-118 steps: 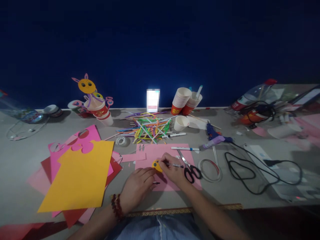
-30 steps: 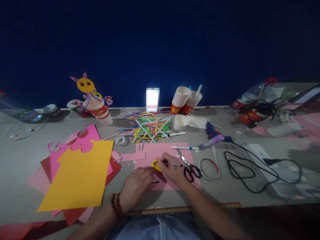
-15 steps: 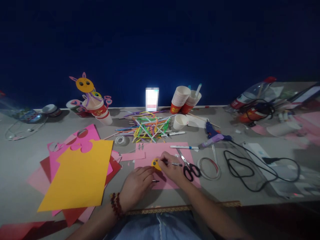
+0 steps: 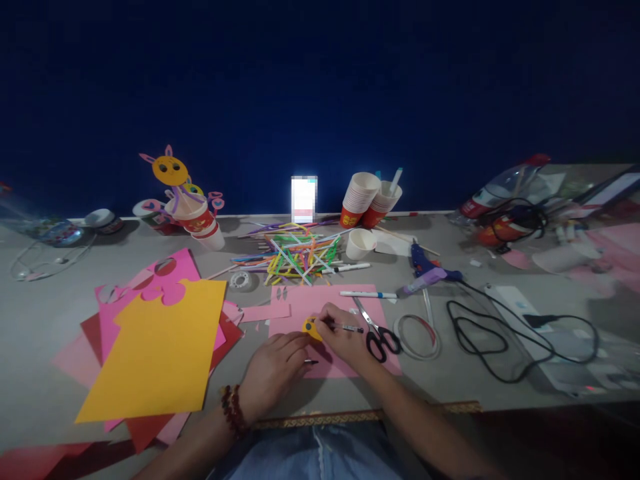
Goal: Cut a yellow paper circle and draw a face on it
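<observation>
A small yellow paper disc (image 4: 309, 327) with a dark round mark lies on a pink sheet (image 4: 330, 367). My right hand (image 4: 343, 333) grips a marker (image 4: 350, 327), its writing end down at the disc and mostly hidden by my fingers. At the disc's left lower edge, the fingertips of my left hand (image 4: 277, 367) press it against the sheet. A thin dark-tipped piece (image 4: 311, 362) sticks out from under my left hand; its other end is covered. Scissors (image 4: 377, 333) with black handles lie just right of my right hand. Above them rests a capped white marker (image 4: 369, 294).
Stacked yellow (image 4: 155, 353), pink and red sheets lie on the left. Behind are a pile of colourful pipe cleaners (image 4: 300, 257), paper cups (image 4: 361, 193) and a cup (image 4: 193, 217) holding paper animal figures. At right are a tape roll (image 4: 417, 337), glue gun (image 4: 423, 263) and black cable (image 4: 480, 330).
Both hands stay almost where they were, with the marker still at the yellow disc. Only a very slight shift of the right hand and marker shows.
</observation>
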`<state>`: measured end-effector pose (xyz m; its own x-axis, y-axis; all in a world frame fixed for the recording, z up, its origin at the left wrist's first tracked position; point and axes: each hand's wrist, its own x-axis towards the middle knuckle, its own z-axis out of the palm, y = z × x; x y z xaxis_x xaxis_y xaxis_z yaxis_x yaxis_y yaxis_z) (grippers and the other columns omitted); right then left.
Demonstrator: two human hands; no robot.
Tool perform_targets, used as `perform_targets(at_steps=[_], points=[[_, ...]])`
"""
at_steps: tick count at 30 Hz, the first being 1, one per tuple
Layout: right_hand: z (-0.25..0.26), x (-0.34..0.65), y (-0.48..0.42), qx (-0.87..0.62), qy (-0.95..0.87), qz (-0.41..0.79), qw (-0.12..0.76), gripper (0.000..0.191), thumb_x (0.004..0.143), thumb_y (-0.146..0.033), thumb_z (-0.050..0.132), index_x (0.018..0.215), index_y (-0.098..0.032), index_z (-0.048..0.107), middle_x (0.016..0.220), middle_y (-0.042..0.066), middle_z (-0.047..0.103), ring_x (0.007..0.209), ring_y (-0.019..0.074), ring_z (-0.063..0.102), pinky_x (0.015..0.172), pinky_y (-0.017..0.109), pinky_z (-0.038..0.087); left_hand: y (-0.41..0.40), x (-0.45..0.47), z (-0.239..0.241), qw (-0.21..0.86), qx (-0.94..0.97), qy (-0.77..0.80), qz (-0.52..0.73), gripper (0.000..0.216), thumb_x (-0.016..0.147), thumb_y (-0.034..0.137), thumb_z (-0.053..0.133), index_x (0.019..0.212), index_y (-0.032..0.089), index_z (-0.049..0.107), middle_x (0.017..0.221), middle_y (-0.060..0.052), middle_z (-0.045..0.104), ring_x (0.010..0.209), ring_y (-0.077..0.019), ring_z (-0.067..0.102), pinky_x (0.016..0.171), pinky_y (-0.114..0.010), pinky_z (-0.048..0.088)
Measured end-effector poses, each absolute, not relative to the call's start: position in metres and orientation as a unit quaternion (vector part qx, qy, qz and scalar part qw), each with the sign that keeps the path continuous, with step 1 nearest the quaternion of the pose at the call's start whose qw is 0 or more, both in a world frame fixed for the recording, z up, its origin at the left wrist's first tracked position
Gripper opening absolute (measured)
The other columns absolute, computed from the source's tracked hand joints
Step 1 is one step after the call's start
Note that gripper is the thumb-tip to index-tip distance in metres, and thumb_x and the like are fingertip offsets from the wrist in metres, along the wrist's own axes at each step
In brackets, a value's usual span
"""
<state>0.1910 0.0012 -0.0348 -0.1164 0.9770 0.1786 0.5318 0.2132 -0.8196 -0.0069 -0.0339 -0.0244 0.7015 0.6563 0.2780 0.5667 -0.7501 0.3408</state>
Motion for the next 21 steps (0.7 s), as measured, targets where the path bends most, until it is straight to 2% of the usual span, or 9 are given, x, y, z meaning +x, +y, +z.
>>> perform_targets(at_steps=[9,13,21], points=[[-0.0385,0.1918,0.0002,-0.543,-0.672,0.311,0.395,0.018,0.086,-0.024,0.052,0.068,-0.022,0.051,0.063,-0.003,0.059,0.058,0.0134,0.056,0.057,0.023,0.041,-0.0343,-0.0074,-0.0266,0.120,0.914,0.341,0.186,0.014,0.099,0.027,0.053,0.097,0.018,0.063,0.121,-0.007,0.072,0.114,-0.0249,0.065,0.088,-0.039,0.055],[-0.0411,0.1924,-0.0002,-0.543,-0.669,0.310,0.402,0.019,0.084,-0.022,0.052,0.065,-0.023,0.049,0.058,-0.004,0.054,0.053,0.0122,0.050,0.053,0.022,0.038,-0.0339,-0.0076,-0.0257,0.120,0.916,0.335,0.185,0.013,0.099,0.026,0.053,0.097,0.018,0.063,0.121,-0.008,0.071,0.114,-0.0241,0.065,0.087,-0.039,0.055],[-0.0399,0.1928,-0.0013,-0.545,-0.669,0.310,0.399,0.017,0.081,-0.020,0.053,0.064,-0.022,0.049,0.057,-0.005,0.051,0.052,0.0119,0.048,0.053,0.023,0.036,-0.0338,-0.0073,-0.0263,0.114,0.915,0.335,0.194,0.015,0.100,0.026,0.050,0.096,0.018,0.063,0.119,-0.007,0.072,0.113,-0.0229,0.065,0.088,-0.038,0.055]])
